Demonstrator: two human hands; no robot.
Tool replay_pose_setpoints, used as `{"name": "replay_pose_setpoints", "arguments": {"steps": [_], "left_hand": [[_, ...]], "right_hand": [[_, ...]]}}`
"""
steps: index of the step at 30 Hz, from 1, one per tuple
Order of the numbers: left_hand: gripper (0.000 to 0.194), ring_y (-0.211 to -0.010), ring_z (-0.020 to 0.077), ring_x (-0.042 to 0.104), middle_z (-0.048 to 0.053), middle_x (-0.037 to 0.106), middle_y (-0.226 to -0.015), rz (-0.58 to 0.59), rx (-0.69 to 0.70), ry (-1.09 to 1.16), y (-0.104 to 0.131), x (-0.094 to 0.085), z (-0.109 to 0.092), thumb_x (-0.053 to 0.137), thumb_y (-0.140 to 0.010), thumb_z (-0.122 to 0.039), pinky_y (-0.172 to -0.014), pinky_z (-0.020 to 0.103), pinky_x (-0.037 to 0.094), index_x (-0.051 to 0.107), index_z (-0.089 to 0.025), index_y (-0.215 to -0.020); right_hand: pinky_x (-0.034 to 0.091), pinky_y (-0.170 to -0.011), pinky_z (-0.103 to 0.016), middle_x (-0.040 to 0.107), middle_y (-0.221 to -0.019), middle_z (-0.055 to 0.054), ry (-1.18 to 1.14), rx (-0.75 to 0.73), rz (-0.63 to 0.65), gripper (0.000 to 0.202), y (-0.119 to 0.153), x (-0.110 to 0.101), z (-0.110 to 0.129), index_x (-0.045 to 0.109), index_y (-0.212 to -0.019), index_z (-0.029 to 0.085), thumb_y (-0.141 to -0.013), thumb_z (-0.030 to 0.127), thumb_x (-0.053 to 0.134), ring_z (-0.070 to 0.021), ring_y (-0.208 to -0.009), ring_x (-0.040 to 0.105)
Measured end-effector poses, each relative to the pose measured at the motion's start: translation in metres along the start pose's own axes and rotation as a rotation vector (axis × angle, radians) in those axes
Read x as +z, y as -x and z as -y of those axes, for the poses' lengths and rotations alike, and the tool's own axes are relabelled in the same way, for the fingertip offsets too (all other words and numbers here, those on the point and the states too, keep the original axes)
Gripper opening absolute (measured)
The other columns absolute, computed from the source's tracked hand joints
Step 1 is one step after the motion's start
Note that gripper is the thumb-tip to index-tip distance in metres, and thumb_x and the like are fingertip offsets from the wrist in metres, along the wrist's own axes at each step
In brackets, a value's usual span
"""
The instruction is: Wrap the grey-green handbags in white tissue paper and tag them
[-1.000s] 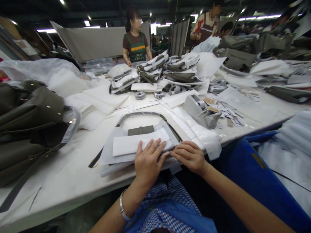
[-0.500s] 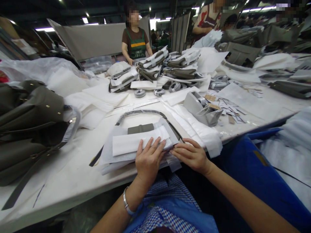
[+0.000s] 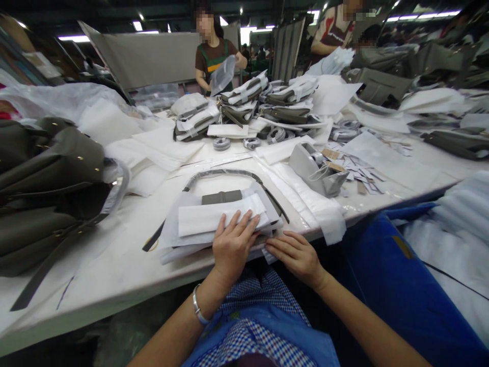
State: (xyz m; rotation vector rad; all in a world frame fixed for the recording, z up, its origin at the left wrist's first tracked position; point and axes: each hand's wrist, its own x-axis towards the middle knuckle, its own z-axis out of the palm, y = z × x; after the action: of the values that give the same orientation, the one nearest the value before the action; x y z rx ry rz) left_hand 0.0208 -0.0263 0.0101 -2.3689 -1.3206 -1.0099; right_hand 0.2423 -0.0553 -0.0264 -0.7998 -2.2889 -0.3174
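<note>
A dark grey-green handbag [image 3: 220, 197] lies near the table's front edge, mostly covered by white packing sheets. Its wrapped handle [image 3: 225, 173] arches away from me. My left hand [image 3: 231, 250] rests flat on the folded white foam sheet [image 3: 202, 220] over the bag, fingers spread. At the bag's near right corner is my right hand [image 3: 296, 257], its fingers stretched out and low by the table edge. A translucent strip [image 3: 269, 256] shows by those fingertips; whether they grip it is unclear. The bag's near side is hidden by sheets and hands.
More dark bags [image 3: 49, 188] stand at the left. Several wrapped bags [image 3: 244, 94] are piled at the back, before a co-worker holding a clear plastic bag [image 3: 223, 75]. A grey tape dispenser [image 3: 311, 171] sits right of centre, beside scattered tags [image 3: 359, 171]. A blue bin [image 3: 405, 285] stands at the right.
My right hand has moved down and away from the bag's strap toward the table edge. My left hand stays on the foam. The co-worker behind has lifted a clear plastic bag.
</note>
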Motion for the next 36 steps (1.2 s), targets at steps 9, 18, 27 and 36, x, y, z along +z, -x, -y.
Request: {"name": "replay_pose_setpoints", "arguments": {"steps": [9,18,27,36], "left_hand": [[0.034,-0.121,0.0283,0.062,0.0,0.065,-0.132,-0.023,0.009,-0.036,0.002,0.005,0.001,0.062,-0.095,-0.033,-0.111,0.054,0.039,0.062,-0.029,-0.129],[0.035,-0.122,0.0279,0.062,0.0,0.064,-0.133,-0.034,0.03,-0.054,0.003,0.007,0.002,0.061,-0.096,-0.03,-0.112,0.053,0.039,0.061,-0.028,-0.13],[0.035,-0.124,0.0296,0.06,0.002,0.062,-0.137,-0.03,0.055,-0.063,0.006,0.008,0.004,0.059,-0.097,-0.027,-0.111,0.054,0.04,0.061,-0.027,-0.132],[0.023,-0.123,0.0277,0.061,0.006,0.067,-0.131,-0.013,0.057,0.031,0.007,0.008,0.007,0.057,-0.097,-0.021,-0.108,0.052,0.046,0.066,-0.02,-0.118]], "right_hand": [[0.055,-0.095,-0.035,0.077,-0.11,-0.004,-0.141,0.151,-0.092,0.031,-0.007,0.0,0.022,0.069,-0.115,0.02,-0.094,0.004,0.054,-0.0167,-0.105,0.071],[0.056,-0.088,-0.032,0.078,-0.104,-0.003,-0.102,0.172,-0.078,0.029,-0.019,-0.017,0.046,0.071,-0.109,0.019,-0.095,0.004,0.051,-0.0168,-0.097,0.074],[0.052,-0.085,-0.03,0.079,-0.095,0.0,-0.078,0.125,-0.054,0.024,-0.075,-0.038,0.012,0.072,-0.102,0.022,-0.093,0.006,0.056,-0.0154,-0.089,0.073],[0.045,-0.084,-0.034,0.074,-0.078,0.003,-0.09,0.311,0.097,0.009,-0.112,-0.026,-0.021,0.076,-0.084,0.027,-0.085,0.018,0.074,-0.0175,-0.084,0.069]]}}
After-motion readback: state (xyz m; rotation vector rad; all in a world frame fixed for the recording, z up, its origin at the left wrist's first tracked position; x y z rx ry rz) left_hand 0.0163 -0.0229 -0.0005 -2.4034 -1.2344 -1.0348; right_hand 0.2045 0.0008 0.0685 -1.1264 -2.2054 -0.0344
